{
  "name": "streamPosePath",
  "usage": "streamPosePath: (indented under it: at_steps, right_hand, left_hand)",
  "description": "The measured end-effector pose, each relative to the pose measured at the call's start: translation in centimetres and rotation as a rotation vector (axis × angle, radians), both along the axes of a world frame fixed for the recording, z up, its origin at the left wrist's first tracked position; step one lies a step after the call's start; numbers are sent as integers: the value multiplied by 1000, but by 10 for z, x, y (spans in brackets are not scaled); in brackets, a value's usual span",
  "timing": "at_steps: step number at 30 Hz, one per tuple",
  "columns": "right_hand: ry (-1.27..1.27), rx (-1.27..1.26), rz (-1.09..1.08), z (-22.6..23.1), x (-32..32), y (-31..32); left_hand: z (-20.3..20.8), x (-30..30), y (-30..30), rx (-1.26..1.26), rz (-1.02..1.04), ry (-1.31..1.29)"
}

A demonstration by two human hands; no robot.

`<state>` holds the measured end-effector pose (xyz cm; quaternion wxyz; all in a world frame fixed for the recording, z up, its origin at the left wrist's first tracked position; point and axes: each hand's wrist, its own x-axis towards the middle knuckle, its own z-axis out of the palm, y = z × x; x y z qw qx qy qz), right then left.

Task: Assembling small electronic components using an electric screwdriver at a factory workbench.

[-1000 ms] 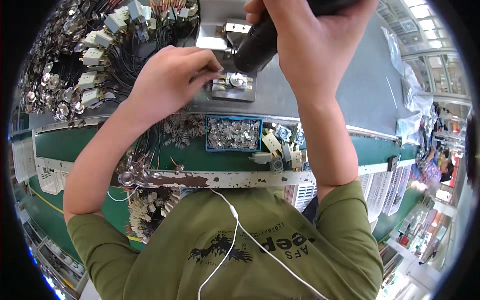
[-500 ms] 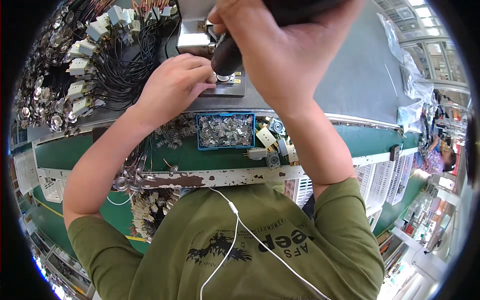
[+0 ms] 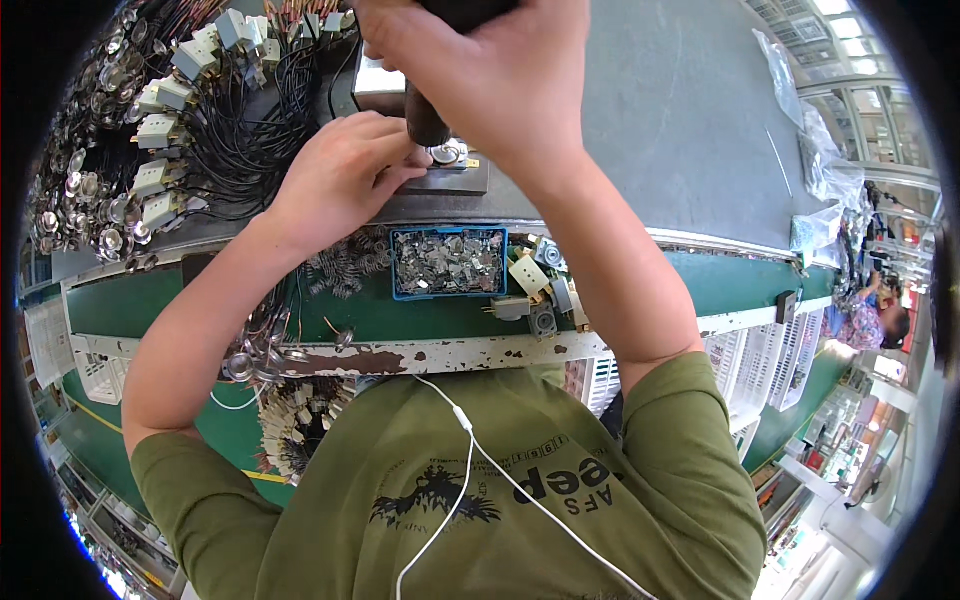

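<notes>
My left hand (image 3: 345,170) rests on the bench with thumb and forefinger pinched at the left edge of a small round metal part (image 3: 447,153). Brass-coloured tabs stick out on that part's right side. It sits on a flat dark metal block (image 3: 458,181). Above it, my right hand (image 3: 490,85) is wrapped round a thick black tool (image 3: 428,120); its rounded nose points down close to the part. The hand and the picture's top edge hide much of the tool, so its exact kind does not show. Behind the nose stands a silver metal housing (image 3: 380,88).
A blue tray (image 3: 393,265) of small metal pieces lies before the block, between springs (image 3: 340,268) and white timer-like switches (image 3: 530,275). Wired switches (image 3: 155,132) and round metal discs (image 3: 110,240) crowd the left. Plastic bags (image 3: 820,165) lie far right; another person (image 3: 865,320) sits beyond.
My right hand and the black tool have shifted left and slightly up, covering more of the silver housing and uncovering more of the round metal part. My left hand has barely moved.
</notes>
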<state>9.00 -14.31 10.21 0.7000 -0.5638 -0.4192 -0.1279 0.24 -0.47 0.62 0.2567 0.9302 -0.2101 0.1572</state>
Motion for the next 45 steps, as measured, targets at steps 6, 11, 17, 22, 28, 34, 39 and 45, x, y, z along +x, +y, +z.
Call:
streamPosePath:
  at_steps: [6, 11, 17, 22, 28, 34, 39, 45]
  right_hand:
    - [212, -12, 355, -5, 9, -1]
    - [136, 87, 327, -10, -8, 1]
    - [132, 74, 301, -13, -9, 1]
    - [163, 16, 315, -13, -7, 0]
    - [85, 174, 241, -8, -8, 6]
    - [97, 127, 45, 12, 2, -29]
    - [102, 112, -16, 23, 10, -40]
    - [218, -47, -101, 9, 29, -57]
  left_hand:
    - [16, -4, -12, 13, 242, 294]
    - [1, 3, 1, 103, 145, 266]
    - [-5, 4, 1, 82, 132, 216]
    - [-6, 7, 1, 50, 105, 193]
    - [-15, 16, 7, 39, 130, 193]
    - [16, 1, -6, 202, 38, 110]
    - [27, 8, -8, 145, -118, 13]
    - [24, -11, -9, 227, -82, 142]
